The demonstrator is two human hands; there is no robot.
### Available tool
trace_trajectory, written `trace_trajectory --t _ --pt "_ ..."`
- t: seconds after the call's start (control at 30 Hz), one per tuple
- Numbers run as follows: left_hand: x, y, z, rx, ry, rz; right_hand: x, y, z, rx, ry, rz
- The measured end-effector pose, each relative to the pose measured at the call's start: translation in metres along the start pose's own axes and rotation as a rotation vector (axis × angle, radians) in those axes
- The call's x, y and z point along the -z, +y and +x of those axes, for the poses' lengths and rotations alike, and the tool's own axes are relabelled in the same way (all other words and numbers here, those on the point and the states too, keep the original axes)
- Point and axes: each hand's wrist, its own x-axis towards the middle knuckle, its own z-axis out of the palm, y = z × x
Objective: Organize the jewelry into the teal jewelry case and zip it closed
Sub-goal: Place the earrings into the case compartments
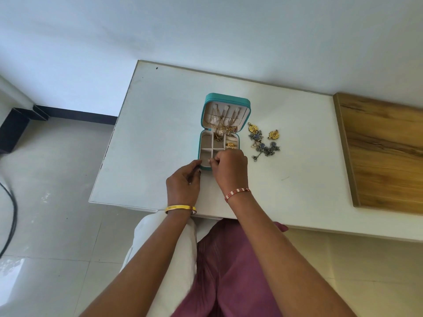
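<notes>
Your left hand [183,179] rests on the table [148,133] at the near-left corner of the case [202,115], fingers curled, thumb tip touching the teal wall; looks like bracing, nothing held that shows. Case sits mid-table, lid up, chains [223,124] hanging from the lid hooks and spilling into the far tray cells. A gold ring [231,145] lies in the right cell. Your right hand [231,168] is bunched over the near cells, fingertips pinched together; whether it holds a small piece, cannot tell. Step in hand: likely dropping something into a near compartment. Right of the case, well clear of it, the earrings [263,143] lie in a loose heap on the table. Next move probably calls for reaching right, lifting those without tangling, then tucking chains in before zipping.
</notes>
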Motion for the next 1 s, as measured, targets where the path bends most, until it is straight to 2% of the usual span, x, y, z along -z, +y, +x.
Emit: trace_trajectory --t 0.23,0.37,0.53,0.6,0.77,0.9,1.0 --pt "0.0 0.01 -0.004 -0.007 0.083 -0.073 0.019 0.024 -0.012 0.023 0.081 0.247" --pt "-0.004 0.022 -0.013 -0.063 0.105 -0.122 0.031 0.056 -0.02 -0.118 0.164 0.348" --pt "-0.033 0.05 -0.026 -0.092 -0.009 -0.167 0.04 0.1 -0.015 -0.275 0.235 0.319" --pt "-0.045 0.059 -0.029 -0.082 -0.068 -0.177 0.042 0.111 -0.009 -0.242 0.209 0.226" --pt "-0.063 0.068 -0.027 -0.086 -0.169 -0.111 0.038 0.12 0.007 0.023 0.13 -0.087" --pt "-0.066 0.063 -0.027 -0.071 -0.188 -0.082 0.026 0.117 -0.005 0.094 0.167 -0.189" --pt "-0.066 0.059 -0.032 -0.051 -0.193 -0.082 0.018 0.115 -0.024 0.115 0.181 -0.13"
